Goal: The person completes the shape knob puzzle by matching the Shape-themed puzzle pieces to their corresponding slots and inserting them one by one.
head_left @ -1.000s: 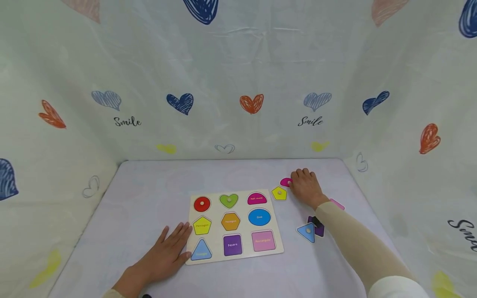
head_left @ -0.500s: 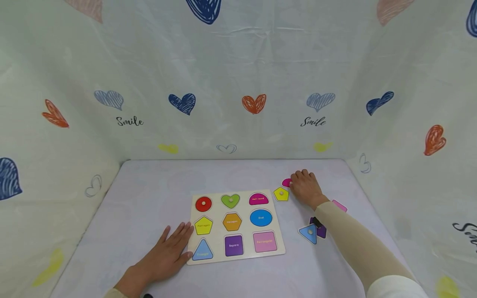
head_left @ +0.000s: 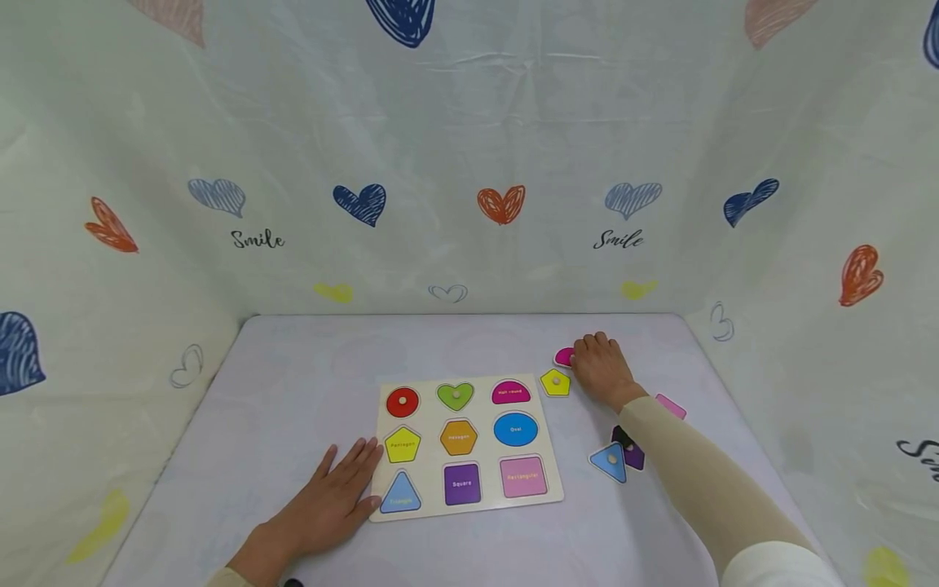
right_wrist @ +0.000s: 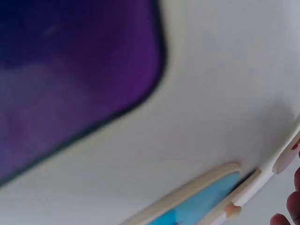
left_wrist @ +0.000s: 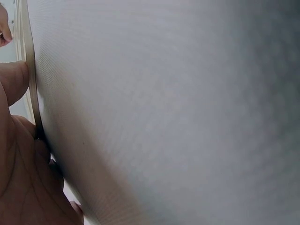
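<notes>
My left hand (head_left: 330, 501) rests flat on the table, fingertips at the left edge of a shape puzzle board (head_left: 433, 408). In the left wrist view the left hand (left_wrist: 28, 173) appears beside the board's thin wooden edge. At the back right, my right hand (head_left: 603, 368) has curled fingers pinching a magenta half-round puzzle piece (head_left: 563, 357), whose right part they hide. A knobbed yellow pentagon piece (head_left: 555, 382) lies just in front of it. A red circle piece (head_left: 402, 402) and a green heart piece (head_left: 456, 396) sit in the board; several other recesses show printed names.
Right of the board, a blue triangle piece (head_left: 610, 462) overlaps a purple piece (head_left: 634, 457). A pink piece (head_left: 671, 406) lies partly behind the right forearm (head_left: 704, 473). A heart-printed cloth (head_left: 455, 106) hangs around the table's back and sides.
The half-round piece has shifted slightly away from the pentagon piece and tilted in the right hand. The left hand stays at the board; the whole view has drifted a little.
</notes>
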`<action>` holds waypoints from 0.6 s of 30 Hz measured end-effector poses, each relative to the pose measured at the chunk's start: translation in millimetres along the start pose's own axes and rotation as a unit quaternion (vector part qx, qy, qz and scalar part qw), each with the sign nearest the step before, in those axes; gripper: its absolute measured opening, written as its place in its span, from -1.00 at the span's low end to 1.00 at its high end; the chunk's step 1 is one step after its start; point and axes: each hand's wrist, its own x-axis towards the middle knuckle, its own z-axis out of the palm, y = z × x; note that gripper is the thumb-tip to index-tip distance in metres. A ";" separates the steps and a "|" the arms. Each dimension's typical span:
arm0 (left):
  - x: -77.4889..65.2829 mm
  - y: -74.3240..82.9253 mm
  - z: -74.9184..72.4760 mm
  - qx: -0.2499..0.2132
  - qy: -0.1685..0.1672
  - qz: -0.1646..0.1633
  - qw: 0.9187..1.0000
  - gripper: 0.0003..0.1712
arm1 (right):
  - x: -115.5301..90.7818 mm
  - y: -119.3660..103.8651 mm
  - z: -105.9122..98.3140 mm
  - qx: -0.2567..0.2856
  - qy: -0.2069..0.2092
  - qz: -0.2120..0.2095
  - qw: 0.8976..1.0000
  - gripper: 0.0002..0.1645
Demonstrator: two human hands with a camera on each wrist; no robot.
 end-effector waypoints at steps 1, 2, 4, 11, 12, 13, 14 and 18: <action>0.1 0.3 0.0 -0.001 0.000 0.000 1.000 -0.06 | 0.1 -0.4 -1.2 0.001 0.003 0.002 1.000 -0.59; 0.3 0.4 0.2 -0.001 -0.001 0.000 1.000 -0.06 | 0.1 -0.8 -2.6 0.002 0.007 0.003 1.000 -0.59; 0.7 0.6 0.1 -0.002 -0.003 0.000 1.000 -0.06 | 0.3 -2.1 -5.3 0.001 0.012 0.002 1.000 -0.58; 2.0 -0.7 -0.6 -0.003 -0.004 0.002 1.000 -0.07 | 1.9 -14.9 -13.6 0.007 0.022 -0.014 1.000 -0.60; 2.0 -0.6 -0.9 -0.002 -0.006 0.000 1.000 -0.07 | 2.0 -18.0 -15.2 0.006 0.024 -0.018 1.000 -0.60; 2.0 -0.5 -1.0 -0.002 -0.008 -0.001 1.000 -0.07 | 2.1 -21.3 -16.5 0.006 0.024 -0.020 0.999 -0.61; 1.6 -0.3 -1.4 -0.004 -0.009 -0.001 1.000 -0.07 | 2.1 -24.7 -17.6 0.010 0.023 -0.021 0.999 -0.62; 0.1 0.6 -3.1 -0.013 -0.013 0.002 1.000 -0.06 | 1.3 -37.6 -20.9 0.011 0.015 -0.029 0.999 -0.60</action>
